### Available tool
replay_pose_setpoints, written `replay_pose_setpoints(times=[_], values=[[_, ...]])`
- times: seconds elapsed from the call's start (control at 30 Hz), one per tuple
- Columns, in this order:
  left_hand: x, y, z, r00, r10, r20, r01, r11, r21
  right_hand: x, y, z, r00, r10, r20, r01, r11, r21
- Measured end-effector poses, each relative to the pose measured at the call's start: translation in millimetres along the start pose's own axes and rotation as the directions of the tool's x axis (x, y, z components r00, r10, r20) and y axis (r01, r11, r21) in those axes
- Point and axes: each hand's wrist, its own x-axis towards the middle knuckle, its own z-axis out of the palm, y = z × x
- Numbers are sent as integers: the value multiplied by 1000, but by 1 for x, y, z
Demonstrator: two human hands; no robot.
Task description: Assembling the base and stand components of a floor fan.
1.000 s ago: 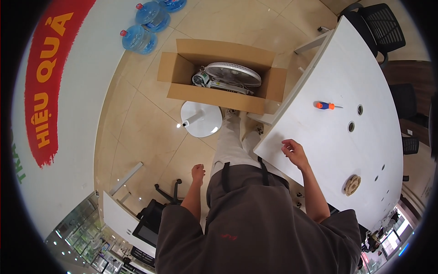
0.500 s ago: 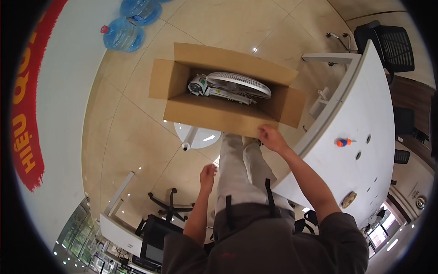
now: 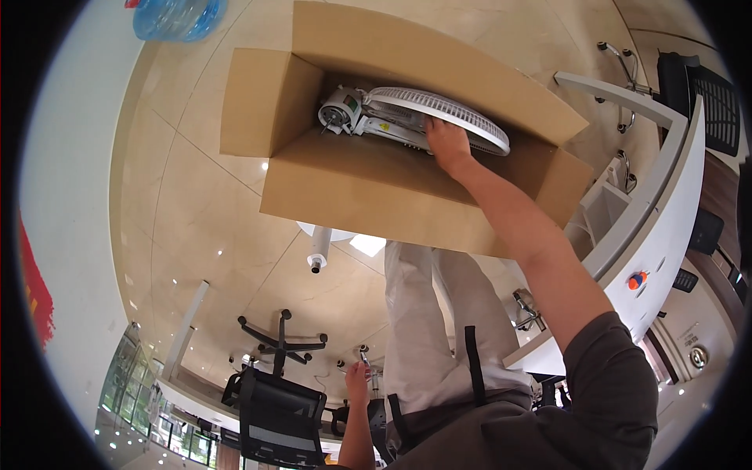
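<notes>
An open cardboard box [image 3: 376,200] stands on the floor in front of me with its flaps folded out. Inside lie a white fan motor unit [image 3: 341,111], a round white fan guard [image 3: 439,102] and a slim white part [image 3: 389,133] alongside. My right hand [image 3: 449,147] reaches down into the box against the guard's near side, its fingertips hidden there. Whether it grips the guard does not show. Low at my left side hangs my left hand [image 3: 357,382], empty, fingers loosely bent. Beyond the box's near wall, a white round base with an upright tube [image 3: 319,251] is partly covered.
To the right is a white desk [image 3: 619,305] bearing an orange-and-blue screwdriver [image 3: 638,280]. A black office chair [image 3: 282,407] stands behind on the left, another chair [image 3: 714,110] at far right. A blue water bottle [image 3: 178,17] sits at upper left near the wall.
My right hand has moved from the box's near flap into the box, up to the fan guard. My view has come closer to the box, and my left hand sits lower.
</notes>
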Motion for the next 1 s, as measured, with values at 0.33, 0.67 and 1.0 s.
replay_pose_setpoints(times=[0.33,0.67,1.0], values=[[2,72,45,959,251,132,-243,967,-78,-41,3,-5,987,-144,67,149,984,-95],[-28,189,99,747,601,286,-587,797,-140,-246,44,-230,907,-135,-398,246,939,242],[-231,286,221,256,829,497,-748,496,-441,-509,123,-308,751,584,-307,258,167,951]])
